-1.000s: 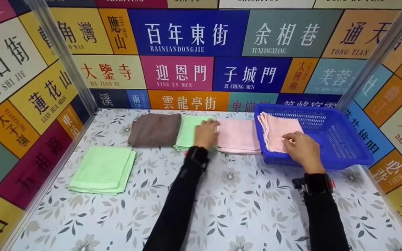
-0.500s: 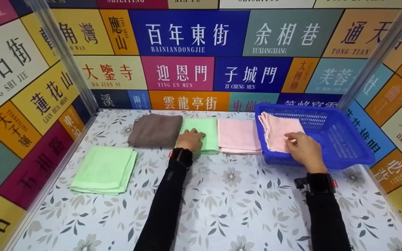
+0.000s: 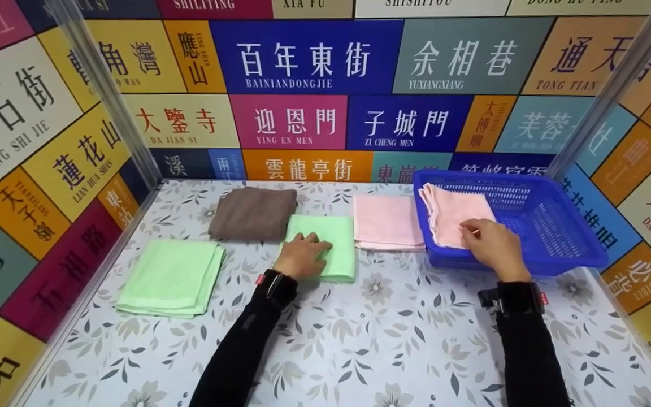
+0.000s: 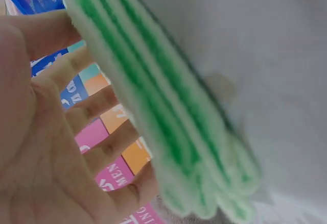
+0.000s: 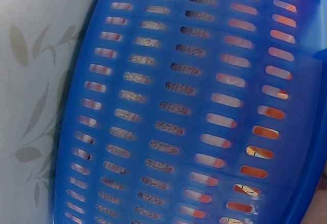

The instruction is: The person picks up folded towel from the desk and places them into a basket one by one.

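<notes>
My left hand [image 3: 303, 255] rests its spread fingers on a folded light-green towel [image 3: 337, 249] on the table. In the left wrist view, the fingers [image 4: 97, 106] extend over the far face of the layered green towel [image 4: 138, 91], and the palm faces the camera. My right hand [image 3: 492, 243] is at the near-left side of a blue plastic basket [image 3: 563, 226], its fingers loosely bent beside a folded pink towel [image 3: 452, 212] in it. The right wrist view shows mostly the slotted basket wall [image 5: 204, 45]; the right fingertips are hidden there.
A folded brown towel [image 3: 253, 213] and another pink towel [image 3: 387, 220] lie along the back of the table. A second green towel [image 3: 170, 277] lies at the left. Printed panels [image 3: 308, 56] enclose the flower-patterned table [image 3: 376, 339] at the back and sides.
My left hand has moved left across the green towel, then drawn it toward me, out of line with the brown and pink towels. The right hand has stayed nearly still at the basket.
</notes>
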A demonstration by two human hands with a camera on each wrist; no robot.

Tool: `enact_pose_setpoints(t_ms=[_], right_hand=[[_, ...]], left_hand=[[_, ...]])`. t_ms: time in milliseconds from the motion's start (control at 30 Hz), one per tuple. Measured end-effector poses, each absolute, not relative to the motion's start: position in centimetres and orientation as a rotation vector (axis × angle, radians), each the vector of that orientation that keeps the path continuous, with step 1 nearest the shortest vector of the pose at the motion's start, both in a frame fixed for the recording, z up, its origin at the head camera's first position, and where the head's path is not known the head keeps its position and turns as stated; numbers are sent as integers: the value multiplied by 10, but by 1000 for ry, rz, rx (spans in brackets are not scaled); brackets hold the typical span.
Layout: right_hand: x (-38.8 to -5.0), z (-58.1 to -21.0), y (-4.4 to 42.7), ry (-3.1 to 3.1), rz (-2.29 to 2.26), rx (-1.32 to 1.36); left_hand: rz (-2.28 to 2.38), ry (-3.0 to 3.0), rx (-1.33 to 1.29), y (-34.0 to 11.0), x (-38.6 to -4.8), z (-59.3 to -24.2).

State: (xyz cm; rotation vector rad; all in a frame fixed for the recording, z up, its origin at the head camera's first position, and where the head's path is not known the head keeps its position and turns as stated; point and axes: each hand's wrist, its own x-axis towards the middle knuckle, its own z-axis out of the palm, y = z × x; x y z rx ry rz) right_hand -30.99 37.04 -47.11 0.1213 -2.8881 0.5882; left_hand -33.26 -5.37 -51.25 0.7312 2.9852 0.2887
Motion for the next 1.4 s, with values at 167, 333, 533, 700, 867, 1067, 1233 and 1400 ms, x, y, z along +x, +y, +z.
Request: enact_pose_setpoints(t_ms=[167,333,533,700,867,1067,1233,1400], right_hand=[[-310,-470,371,-2913,592,114],[-310,-470,370,-2916,601,115],[-310,-470,372,-2902,579,131],[-306,-469,369,-2832,566,129],[-304,-463,344,-2608,621,138],[-295,-465,268,-2336,767,279],[-277,-483,215,-2646,893,431],[-269,-503,197,-2992,1003,386]], left_hand=[[266,2971,783,-59,-313,-512],[257,2966,825,-63,-293,-511],[221,2914,890,-64,-271,-505],[315,2832,1017,-73,-268,-501],[578,2861,814,-98,-279,-500],[583,2854,373,-114,-283,-500],[606,2813,383,-111,-286,-503],[636,2789,397,-105,-284,-502]])
